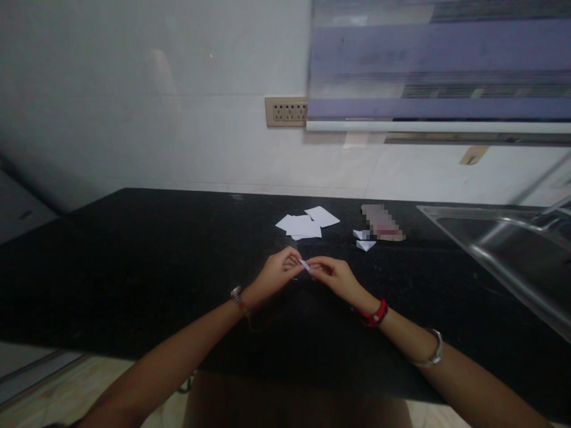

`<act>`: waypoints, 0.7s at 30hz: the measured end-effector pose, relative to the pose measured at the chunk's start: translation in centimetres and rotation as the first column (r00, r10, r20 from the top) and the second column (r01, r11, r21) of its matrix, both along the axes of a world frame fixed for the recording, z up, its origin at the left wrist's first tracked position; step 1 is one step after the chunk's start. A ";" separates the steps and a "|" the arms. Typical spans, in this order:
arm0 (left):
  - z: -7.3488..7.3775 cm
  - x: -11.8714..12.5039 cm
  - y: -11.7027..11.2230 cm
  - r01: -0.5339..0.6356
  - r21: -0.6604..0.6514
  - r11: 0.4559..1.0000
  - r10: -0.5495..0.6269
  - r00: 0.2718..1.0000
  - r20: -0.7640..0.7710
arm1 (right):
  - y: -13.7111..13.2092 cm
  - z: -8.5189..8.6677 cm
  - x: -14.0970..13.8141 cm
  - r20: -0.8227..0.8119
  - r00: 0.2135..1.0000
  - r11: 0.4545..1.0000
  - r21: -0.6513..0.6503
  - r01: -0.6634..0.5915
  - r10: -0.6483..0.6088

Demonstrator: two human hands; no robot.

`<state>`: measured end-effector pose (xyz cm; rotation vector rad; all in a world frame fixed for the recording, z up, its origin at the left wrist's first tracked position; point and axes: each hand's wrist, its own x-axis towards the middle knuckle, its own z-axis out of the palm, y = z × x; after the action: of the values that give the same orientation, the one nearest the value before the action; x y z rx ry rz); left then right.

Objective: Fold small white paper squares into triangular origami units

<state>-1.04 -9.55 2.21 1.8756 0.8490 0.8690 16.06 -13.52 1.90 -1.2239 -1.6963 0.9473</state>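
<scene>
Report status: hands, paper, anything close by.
Left hand and right hand both in pinch grip on small folded paper. Held over black countertop. Loose paper squares beyond, apart; nothing obstructing.

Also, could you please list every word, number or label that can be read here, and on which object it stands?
None can be read.
White paper squares: blank.
Flat object beside them: pixelated, unreadable.
Wall socket: no marking visible.
Small paper piece between both hands: no print visible.

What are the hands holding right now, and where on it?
A small white paper piece, pinched between the fingertips of the left hand and right hand, one at each end.
</scene>
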 end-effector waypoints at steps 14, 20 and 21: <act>-0.5 0.3 -0.1 0.010 -0.003 1.000 -0.010 0.999 0.037 | 0.0 -0.1 0.0 -0.006 0.999 0.997 -0.063 -0.036 0.036; -0.3 0.4 -0.5 0.022 -0.003 1.000 -0.022 0.999 0.038 | 0.1 -0.4 0.1 0.033 0.999 0.999 -0.023 -0.028 0.029; -0.3 0.4 -0.5 0.020 0.002 1.000 -0.020 0.999 0.039 | 0.1 -0.4 0.0 0.044 0.999 1.000 -0.012 -0.025 0.026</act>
<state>-0.59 -10.07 1.89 1.8593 0.8045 0.8911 16.10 -13.42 1.53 -1.2418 -1.7473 0.9525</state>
